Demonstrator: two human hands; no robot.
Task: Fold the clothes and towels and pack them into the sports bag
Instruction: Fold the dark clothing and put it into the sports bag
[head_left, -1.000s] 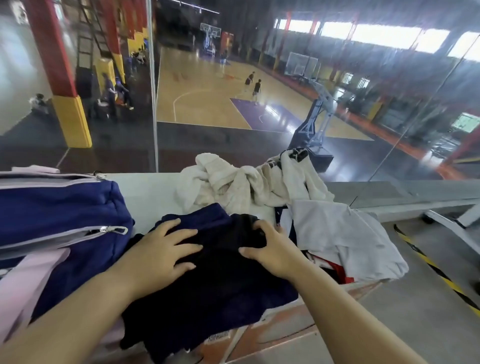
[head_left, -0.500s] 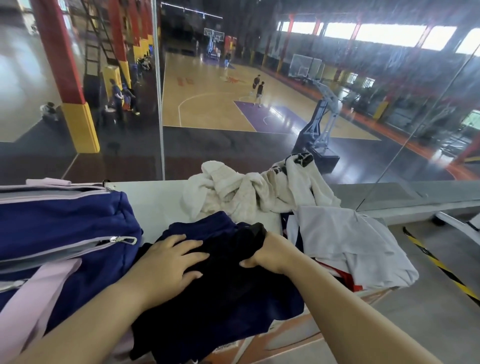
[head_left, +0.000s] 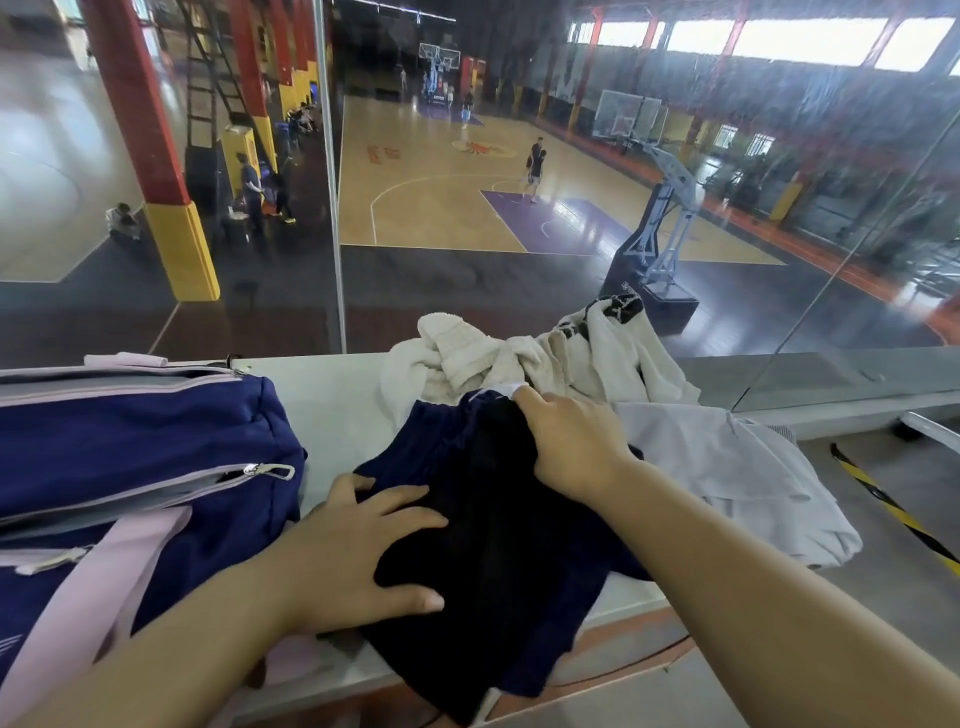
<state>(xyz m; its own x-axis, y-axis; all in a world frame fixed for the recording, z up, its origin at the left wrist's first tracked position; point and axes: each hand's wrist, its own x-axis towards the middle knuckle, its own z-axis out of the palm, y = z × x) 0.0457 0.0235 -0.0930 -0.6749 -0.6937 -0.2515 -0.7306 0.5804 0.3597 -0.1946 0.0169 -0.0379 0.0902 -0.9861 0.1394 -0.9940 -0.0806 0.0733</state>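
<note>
Navy fabric lies bunched under both our hands: the navy garment (head_left: 467, 545), with a blacker layer across its middle, sits on the pale counter (head_left: 332, 400) and hangs over the near edge. Our left hand (head_left: 358, 551) lies flat on its near-left part, fingers spread wide and pressing down. Our right hand (head_left: 576, 441) is at the far edge, fingers curled round a bunch of the dark cloth. The fingertips are hidden, so we cannot say how tight the hold is.

We judge the task barely begun. This garment is only mid-fold, not yet a neat shape. Beyond our right hand the cream towel (head_left: 467, 353) sits in a crumpled heap. To the right of that hand a pale grey garment (head_left: 727, 483) sprawls loose, touching the navy one. The sports bag (head_left: 135, 447) stands just left of our left hand, and we cannot see into it from here. So the folding of all three pieces, and all of the packing, seems to remain.

Against half a second ago, our right hand has travelled away from us, from the middle of the garment to its far edge beside the towel, taking the dark fold with it. Our left hand has stayed pressed in much the same spot.
</note>
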